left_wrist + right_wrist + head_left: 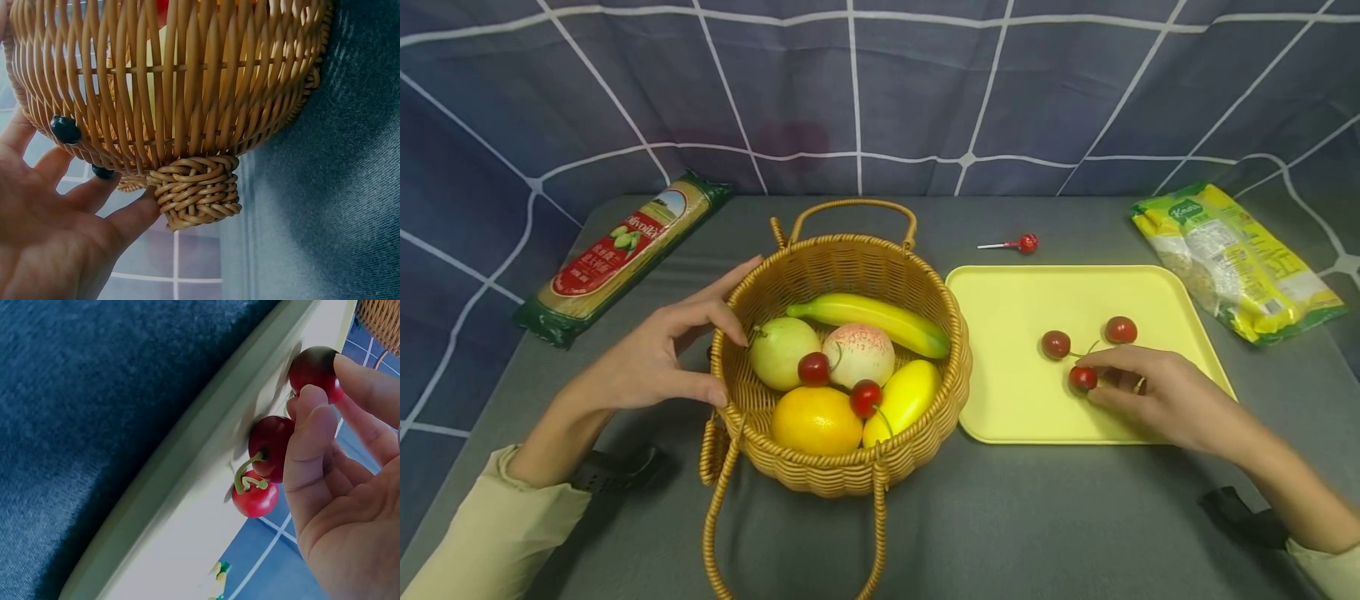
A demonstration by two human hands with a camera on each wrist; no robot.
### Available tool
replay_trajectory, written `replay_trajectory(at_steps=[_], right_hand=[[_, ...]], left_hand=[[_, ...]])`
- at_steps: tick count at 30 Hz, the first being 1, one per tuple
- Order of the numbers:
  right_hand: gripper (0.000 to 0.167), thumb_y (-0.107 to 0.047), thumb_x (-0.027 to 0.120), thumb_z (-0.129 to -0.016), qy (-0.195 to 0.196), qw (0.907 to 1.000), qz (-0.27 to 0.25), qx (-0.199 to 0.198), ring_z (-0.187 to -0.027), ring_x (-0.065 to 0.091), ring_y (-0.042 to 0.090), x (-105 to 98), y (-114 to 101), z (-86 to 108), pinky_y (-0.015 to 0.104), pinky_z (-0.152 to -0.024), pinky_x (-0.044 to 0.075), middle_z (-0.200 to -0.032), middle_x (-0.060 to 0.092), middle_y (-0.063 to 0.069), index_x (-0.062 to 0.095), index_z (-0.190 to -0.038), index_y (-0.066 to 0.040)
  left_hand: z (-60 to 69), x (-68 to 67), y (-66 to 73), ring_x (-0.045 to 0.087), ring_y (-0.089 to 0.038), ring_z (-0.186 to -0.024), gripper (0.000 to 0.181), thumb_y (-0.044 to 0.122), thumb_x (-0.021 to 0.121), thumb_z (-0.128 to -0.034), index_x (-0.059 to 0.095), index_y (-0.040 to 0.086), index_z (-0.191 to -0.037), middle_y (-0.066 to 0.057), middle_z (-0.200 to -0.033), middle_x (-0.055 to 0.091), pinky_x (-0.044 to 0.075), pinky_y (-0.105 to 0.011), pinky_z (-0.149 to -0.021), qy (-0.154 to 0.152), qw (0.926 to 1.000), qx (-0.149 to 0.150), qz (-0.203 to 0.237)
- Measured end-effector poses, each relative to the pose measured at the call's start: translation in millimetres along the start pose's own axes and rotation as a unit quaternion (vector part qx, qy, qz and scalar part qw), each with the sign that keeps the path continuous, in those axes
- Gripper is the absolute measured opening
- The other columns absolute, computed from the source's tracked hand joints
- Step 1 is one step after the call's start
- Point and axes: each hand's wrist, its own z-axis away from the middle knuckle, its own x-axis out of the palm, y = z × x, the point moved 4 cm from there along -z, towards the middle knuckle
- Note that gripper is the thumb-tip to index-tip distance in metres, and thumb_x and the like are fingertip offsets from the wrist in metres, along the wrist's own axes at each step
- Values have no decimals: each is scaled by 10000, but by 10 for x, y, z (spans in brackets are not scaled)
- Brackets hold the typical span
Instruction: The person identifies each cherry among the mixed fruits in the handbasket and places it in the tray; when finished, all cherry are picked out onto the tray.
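Note:
My left hand (681, 350) holds the rim of a round wicker basket (958, 367), its fingertips over the edge. In the left wrist view the fingers lie by the woven wall, near a wicker loop (200, 194) and a dark round knob (65, 129). Inside are a banana (872, 318), a green pear-like fruit (784, 354), a peach (859, 354), an orange fruit (816, 422), a yellow fruit (904, 400) and two cherries (866, 398). My right hand (1168, 400) pinches a cherry (312, 369) over the yellow tray (1000, 408). Two other cherries (1120, 330) (1056, 344) lie beside it.
A lollipop (1027, 243) lies behind the tray. At the far left rests a green-ended pasta pack (617, 258), at the right a yellow-green food bag (1236, 258). One basket handle (880, 533) hangs toward the front; a tile-patterned cloth (910, 83) stands behind.

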Motion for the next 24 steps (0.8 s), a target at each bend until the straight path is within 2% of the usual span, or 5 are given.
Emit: replay_trajectory(at_steps=[7,14,20,24], right_hand=[[381,13,835,-727,132,9998,143,15,-705,534,6,-26,-6,-8,156,-607,436,-840,601,-147,724,-1051,-152],[390,48,842,-691,659,9978,94,-6,-694,524,8,-129,-127,-48,148,-583,426,-783,590,-141,731,-1019,-132],[409,57,833,-705,872,9960,-184,37,-688,541,22,-222,-416,-161,151,-588,435,-838,628,-126,727,-1046,-144],[431,41,835,-716,857,9953,-387,-240,-667,538,9,-269,-689,-280,150,-578,418,-887,663,-156,725,-1052,-208]], left_hand=[[-3,-2,2,165,-308,-1478,421,28,864,-692,612,16,-1030,-114,-1637,153,289,-246,-1106,-17,10000,-93,-26],[-5,2,2,179,-320,-1473,405,67,862,-713,619,18,-1034,-154,-1629,157,292,-231,-1099,-5,9998,177,41],[-6,4,2,183,-318,-1472,409,60,862,-705,621,15,-1033,-149,-1630,158,298,-227,-1094,13,9998,177,24],[-4,3,-1,186,-313,-1472,415,50,863,-697,620,17,-1032,-148,-1630,158,302,-228,-1091,11,9999,147,23]])
